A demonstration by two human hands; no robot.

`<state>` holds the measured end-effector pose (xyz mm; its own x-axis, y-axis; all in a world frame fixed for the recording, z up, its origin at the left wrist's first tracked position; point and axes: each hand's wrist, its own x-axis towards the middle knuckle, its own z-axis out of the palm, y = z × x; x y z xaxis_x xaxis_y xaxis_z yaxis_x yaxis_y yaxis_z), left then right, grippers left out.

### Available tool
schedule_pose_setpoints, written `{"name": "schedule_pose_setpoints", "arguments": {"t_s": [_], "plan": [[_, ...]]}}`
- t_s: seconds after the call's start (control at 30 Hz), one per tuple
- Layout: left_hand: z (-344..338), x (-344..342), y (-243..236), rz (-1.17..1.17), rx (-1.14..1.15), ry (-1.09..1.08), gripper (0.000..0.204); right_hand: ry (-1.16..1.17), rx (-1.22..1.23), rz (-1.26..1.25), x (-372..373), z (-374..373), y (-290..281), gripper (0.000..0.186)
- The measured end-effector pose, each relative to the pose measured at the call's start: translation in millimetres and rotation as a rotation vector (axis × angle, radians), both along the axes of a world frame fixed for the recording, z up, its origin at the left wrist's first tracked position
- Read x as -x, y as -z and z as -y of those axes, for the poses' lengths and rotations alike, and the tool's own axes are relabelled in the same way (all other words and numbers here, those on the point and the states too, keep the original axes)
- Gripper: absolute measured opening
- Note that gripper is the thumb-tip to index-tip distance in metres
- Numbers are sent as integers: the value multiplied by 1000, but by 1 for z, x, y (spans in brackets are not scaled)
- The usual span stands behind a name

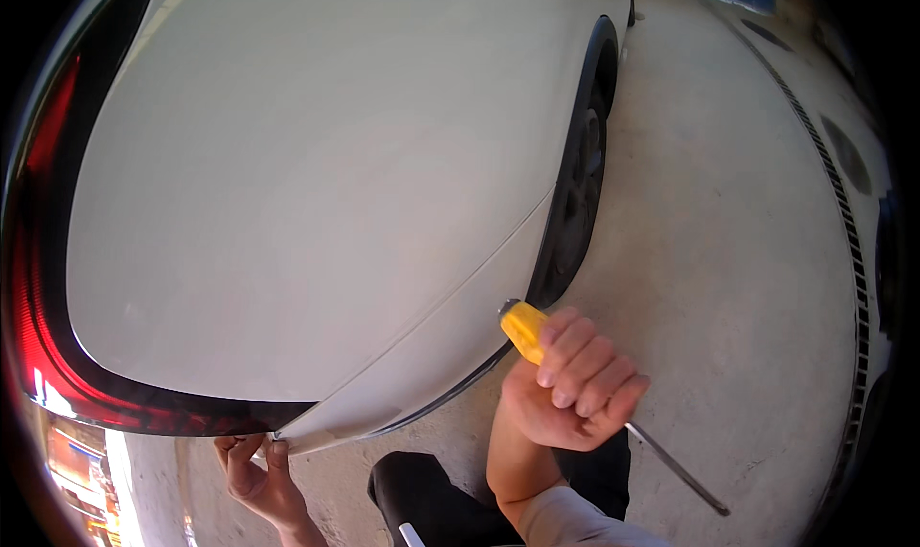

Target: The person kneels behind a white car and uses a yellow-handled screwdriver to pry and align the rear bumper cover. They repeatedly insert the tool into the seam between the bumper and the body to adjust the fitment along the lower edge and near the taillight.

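A white car's rear corner [259,173] fills the left and middle of the view. My right hand [575,384] is wrapped round the yellow handle of a screwdriver [522,329]. The handle's dark butt end faces the car, and the long metal shaft slants down to the right, away from it. My left hand [257,485] is at the bumper's edge [305,436], just below the red tail light [91,398]. Its thumb and fingers are closed at the corner where light and bumper meet; the fingertips are partly hidden there.
The car's rear wheel [580,187] in its dark arch lies beyond my right hand. A slotted drain grate [839,187] curves along the concrete floor [709,250] at the right. My dark-clothed legs [431,499] are below the bumper. Bright clutter shows at the lower left.
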<state>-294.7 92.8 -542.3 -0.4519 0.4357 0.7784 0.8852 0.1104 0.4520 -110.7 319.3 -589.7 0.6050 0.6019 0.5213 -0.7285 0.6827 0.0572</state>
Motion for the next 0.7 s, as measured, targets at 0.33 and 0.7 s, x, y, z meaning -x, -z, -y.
{"name": "schedule_pose_setpoints", "arguments": {"t_s": [0.33, 0.7], "plan": [[10, 5, 13, 28, 16, -33, 23, -69, 25, 66, 21, 15, 10, 41], [12, 29, 35, 18, -11, -4, 20, 2, -10, 135, 74, 34, 35, 41]]}}
